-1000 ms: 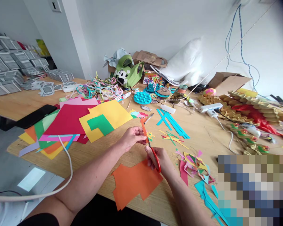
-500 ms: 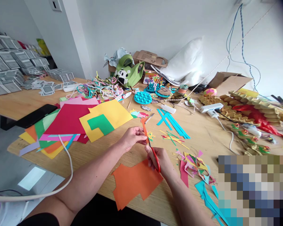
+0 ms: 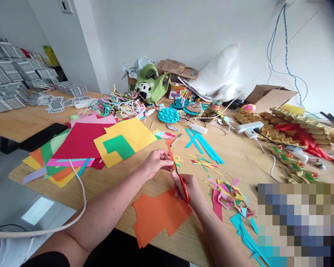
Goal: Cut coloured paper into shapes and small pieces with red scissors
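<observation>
My left hand [image 3: 159, 163] pinches a narrow orange paper strip [image 3: 170, 150] between thumb and fingers. My right hand [image 3: 189, 189] is closed round the red handles of a pair of scissors [image 3: 183, 187], whose blades point away from me and meet the strip's lower end. How far the blades are apart is hard to make out. Below both hands, a larger orange sheet [image 3: 158, 215] with notched edges lies at the table's front edge. Just past the strip lies a slim pen-like tool [image 3: 176, 139]. Tiny yellow and green snippets [image 3: 178, 160] lie beside my left fingertips.
Coloured sheets [image 3: 80, 141] are piled at left, with a green piece [image 3: 118, 146] on top. Blue strips [image 3: 204, 144] and a heap of scraps [image 3: 229, 194] lie at right. A white cable [image 3: 85, 196] crosses over my left forearm. Pipe cleaners [image 3: 119, 104] and a green bag [image 3: 153, 85] stand behind.
Almost nothing differs. Both hands, the orange strip and the scissors stay in nearly the same place.
</observation>
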Demonstrator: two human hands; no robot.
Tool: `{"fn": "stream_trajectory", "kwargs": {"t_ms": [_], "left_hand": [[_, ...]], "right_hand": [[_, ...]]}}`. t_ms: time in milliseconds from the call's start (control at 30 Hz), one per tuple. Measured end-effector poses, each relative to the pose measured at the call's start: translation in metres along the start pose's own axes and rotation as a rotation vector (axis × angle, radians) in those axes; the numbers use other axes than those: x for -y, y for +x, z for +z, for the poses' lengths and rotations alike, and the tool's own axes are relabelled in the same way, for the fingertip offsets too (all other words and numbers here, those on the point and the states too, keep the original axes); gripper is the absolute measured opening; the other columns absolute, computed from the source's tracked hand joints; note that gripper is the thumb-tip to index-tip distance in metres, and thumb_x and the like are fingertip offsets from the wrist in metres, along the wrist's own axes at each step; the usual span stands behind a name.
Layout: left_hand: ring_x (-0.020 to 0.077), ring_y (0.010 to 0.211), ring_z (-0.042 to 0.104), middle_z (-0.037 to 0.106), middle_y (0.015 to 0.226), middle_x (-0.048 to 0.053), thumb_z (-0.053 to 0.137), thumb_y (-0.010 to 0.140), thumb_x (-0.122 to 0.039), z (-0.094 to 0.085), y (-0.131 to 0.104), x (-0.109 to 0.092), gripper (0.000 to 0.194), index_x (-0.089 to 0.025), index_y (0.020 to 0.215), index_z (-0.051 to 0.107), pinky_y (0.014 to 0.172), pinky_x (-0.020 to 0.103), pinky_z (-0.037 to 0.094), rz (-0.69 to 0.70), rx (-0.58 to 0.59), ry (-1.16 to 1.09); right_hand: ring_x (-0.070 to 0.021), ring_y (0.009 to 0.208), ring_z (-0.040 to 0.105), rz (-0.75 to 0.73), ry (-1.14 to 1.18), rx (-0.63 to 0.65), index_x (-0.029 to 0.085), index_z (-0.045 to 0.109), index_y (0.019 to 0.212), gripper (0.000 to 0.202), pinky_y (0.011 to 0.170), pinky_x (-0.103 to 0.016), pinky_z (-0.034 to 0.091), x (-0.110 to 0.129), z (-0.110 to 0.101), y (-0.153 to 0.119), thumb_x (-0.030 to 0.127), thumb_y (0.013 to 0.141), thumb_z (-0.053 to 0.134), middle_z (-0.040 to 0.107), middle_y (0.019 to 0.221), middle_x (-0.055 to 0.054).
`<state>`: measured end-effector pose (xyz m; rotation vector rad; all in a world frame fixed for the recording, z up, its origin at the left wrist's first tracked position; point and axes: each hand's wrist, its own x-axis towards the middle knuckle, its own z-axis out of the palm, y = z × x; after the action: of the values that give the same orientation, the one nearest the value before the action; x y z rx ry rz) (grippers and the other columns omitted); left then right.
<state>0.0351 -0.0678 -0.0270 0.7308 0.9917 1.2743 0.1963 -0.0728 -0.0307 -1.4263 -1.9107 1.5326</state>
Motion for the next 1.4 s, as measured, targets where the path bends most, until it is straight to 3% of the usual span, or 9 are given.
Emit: {"fn": "stream_trajectory", "kwargs": {"t_ms": [733,1400], "left_hand": [[0.0144,0.064,0.066,0.068,0.073,0.006,0.077,0.060,-0.016,-0.0009,0.0012,0.0023,0.030,-0.010,0.084,0.060,0.062,0.027,0.053,0.021,-0.003,0.009],[0.0125,0.061,0.063,0.066,0.069,0.003,0.077,0.057,-0.013,0.0007,0.0004,0.0030,0.034,-0.010,0.086,0.060,0.059,0.025,0.051,-0.005,0.001,0.001]], "right_hand": [[-0.0081,0.029,0.044,0.019,0.016,-0.007,0.018,0.046,0.053,0.054,0.032,-0.017,0.028,0.0034,0.0001,-0.0011,0.065,0.078,0.053,0.052,0.038,0.001],[-0.0085,0.032,0.045,0.012,0.036,0.012,0.017,0.048,0.054,0.056,0.034,-0.018,0.030,0.0037,0.0010,-0.0013,0.069,0.077,0.050,0.052,0.039,0.001]]}}
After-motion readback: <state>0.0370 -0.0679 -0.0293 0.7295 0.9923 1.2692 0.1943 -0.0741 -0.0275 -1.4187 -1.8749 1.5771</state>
